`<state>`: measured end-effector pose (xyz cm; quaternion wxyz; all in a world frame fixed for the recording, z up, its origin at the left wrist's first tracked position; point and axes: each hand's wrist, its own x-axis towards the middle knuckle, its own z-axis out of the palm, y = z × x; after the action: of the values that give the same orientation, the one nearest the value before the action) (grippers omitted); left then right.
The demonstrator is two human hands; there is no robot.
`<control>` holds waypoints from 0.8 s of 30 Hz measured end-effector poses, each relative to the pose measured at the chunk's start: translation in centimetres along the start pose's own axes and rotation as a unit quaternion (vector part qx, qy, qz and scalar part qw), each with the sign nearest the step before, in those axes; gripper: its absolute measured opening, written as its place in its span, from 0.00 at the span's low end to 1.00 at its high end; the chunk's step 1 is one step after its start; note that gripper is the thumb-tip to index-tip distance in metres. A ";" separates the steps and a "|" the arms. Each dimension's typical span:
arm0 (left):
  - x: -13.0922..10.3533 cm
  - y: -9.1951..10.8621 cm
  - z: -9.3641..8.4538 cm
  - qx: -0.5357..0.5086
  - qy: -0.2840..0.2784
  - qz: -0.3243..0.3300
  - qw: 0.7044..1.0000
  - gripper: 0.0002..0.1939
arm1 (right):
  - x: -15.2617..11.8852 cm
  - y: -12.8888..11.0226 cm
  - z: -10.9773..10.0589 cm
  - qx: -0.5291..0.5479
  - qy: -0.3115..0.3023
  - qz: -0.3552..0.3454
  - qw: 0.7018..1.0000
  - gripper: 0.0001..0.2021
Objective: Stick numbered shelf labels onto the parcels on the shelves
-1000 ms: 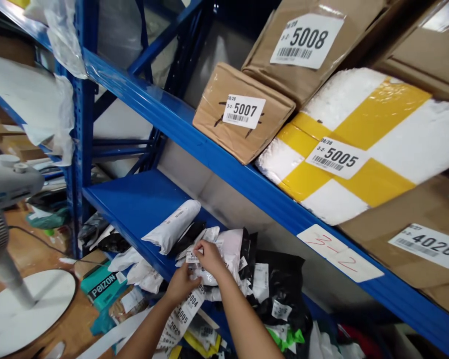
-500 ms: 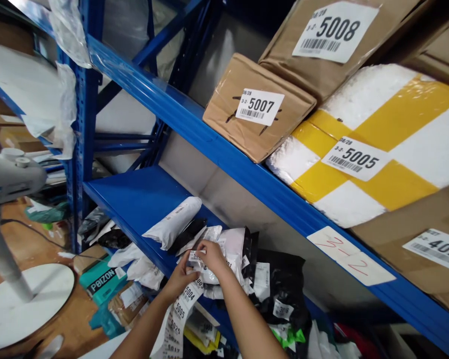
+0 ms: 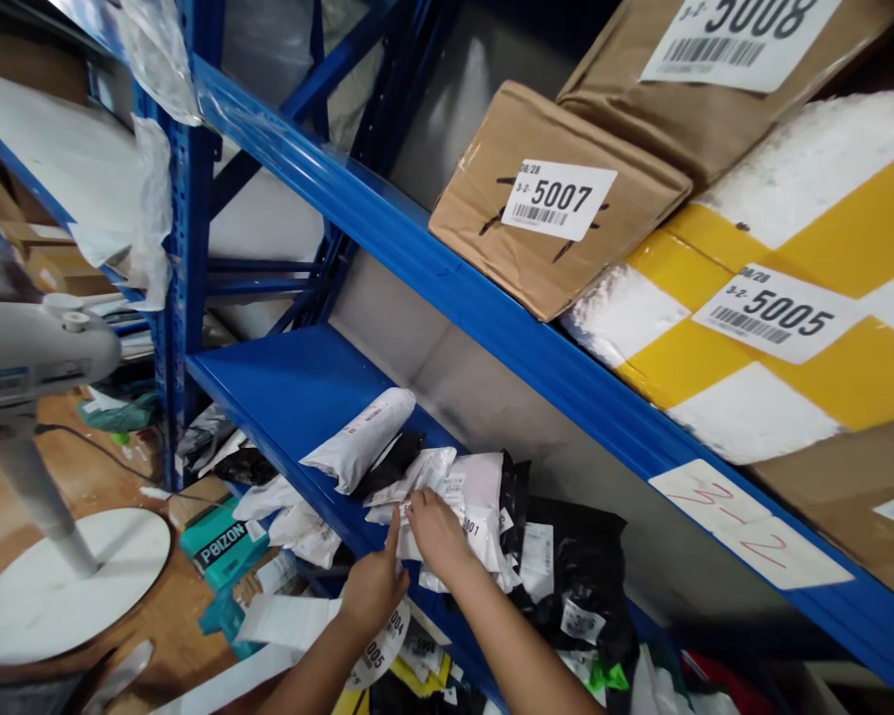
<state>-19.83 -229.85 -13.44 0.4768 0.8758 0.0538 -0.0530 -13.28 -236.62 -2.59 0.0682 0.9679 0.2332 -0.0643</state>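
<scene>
My left hand [image 3: 374, 588] is at the front edge of the lower shelf, index finger stretched towards a small white label [image 3: 407, 507] on a pale plastic mailer [image 3: 421, 475]. Its other fingers are curled on a strip of numbered labels [image 3: 384, 643], which hangs below and loops to the left. With fingers laid on that same mailer, my right hand [image 3: 436, 536] is beside the label and partly covers it. A white mailer marked 5001 [image 3: 481, 521] stands just right of it. Behind lie a black packet [image 3: 391, 465] and a rolled white parcel [image 3: 362, 437].
Above runs a blue shelf beam [image 3: 387, 248] bearing carton 5007 [image 3: 551, 214] and a yellow-taped foam box [image 3: 775, 328]. Black bags [image 3: 581, 556] crowd the right. A white round-based stand [image 3: 71, 586] and a teal box [image 3: 223, 546] sit at the left.
The small label, held between both hands before, is now on the mailer. My right hand presses there, while the left index finger has stretched out. The label strip has swung leftward; the view has shifted.
</scene>
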 end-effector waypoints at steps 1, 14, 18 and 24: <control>-0.1 -0.4 -0.3 -0.057 0.015 0.001 0.998 0.34 | -0.6 0.1 -0.2 -0.004 0.000 -0.003 1.000 0.11; -1.0 -2.1 -3.3 -0.574 0.087 0.009 0.814 0.22 | -3.6 -1.0 2.3 0.584 0.015 0.039 0.811 0.11; 0.1 -1.6 -2.9 -0.626 0.098 -0.070 0.770 0.24 | -2.2 -1.3 1.6 0.430 0.107 -0.003 0.897 0.04; 2.7 -0.4 -1.6 -0.641 0.127 -0.111 0.749 0.29 | 2.0 -1.5 -0.4 0.150 0.098 -0.070 0.981 0.07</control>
<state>-17.15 -228.12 -13.32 0.9057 0.3513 0.2315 0.0529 -12.17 -234.37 -2.63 -0.1060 0.9501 0.2934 -0.0077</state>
